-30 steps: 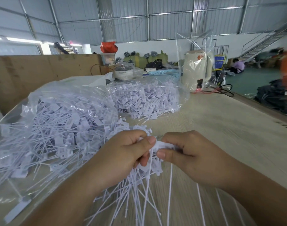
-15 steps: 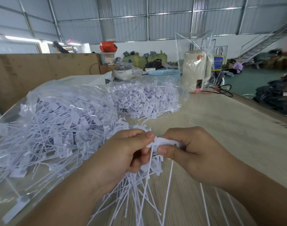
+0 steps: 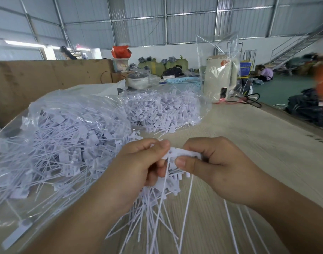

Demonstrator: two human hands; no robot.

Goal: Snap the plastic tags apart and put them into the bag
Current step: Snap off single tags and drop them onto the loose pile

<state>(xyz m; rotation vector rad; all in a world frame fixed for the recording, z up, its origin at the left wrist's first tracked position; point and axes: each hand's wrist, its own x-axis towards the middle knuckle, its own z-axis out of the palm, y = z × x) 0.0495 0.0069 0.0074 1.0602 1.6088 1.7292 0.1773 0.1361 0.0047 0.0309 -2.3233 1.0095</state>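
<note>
A joined strip of white plastic tags (image 3: pixel 184 154) is pinched between both hands above the wooden table (image 3: pixel 248 143). My left hand (image 3: pixel 136 167) is closed around a bundle of tags (image 3: pixel 168 184) whose long thin tails fan down toward me. My right hand (image 3: pixel 213 162) grips the strip's right end with thumb and fingers. To the left lies a large clear bag (image 3: pixel 52 143) full of loose white tags, its mouth facing my hands. A second clear bag of tags (image 3: pixel 164 110) lies behind it.
A cream electric kettle (image 3: pixel 221 77) inside an upright clear bag stands at the back, with black cables (image 3: pixel 248 99) beside it. A pot (image 3: pixel 137 79) and a blue basket (image 3: pixel 184 81) sit further back. Cardboard sheets (image 3: pixel 47 79) line the left. The table's right edge drops off.
My hands have risen slightly and the right hand has pulled a little to the right, exposing more of the strip between my thumbs. The bags have not moved.
</note>
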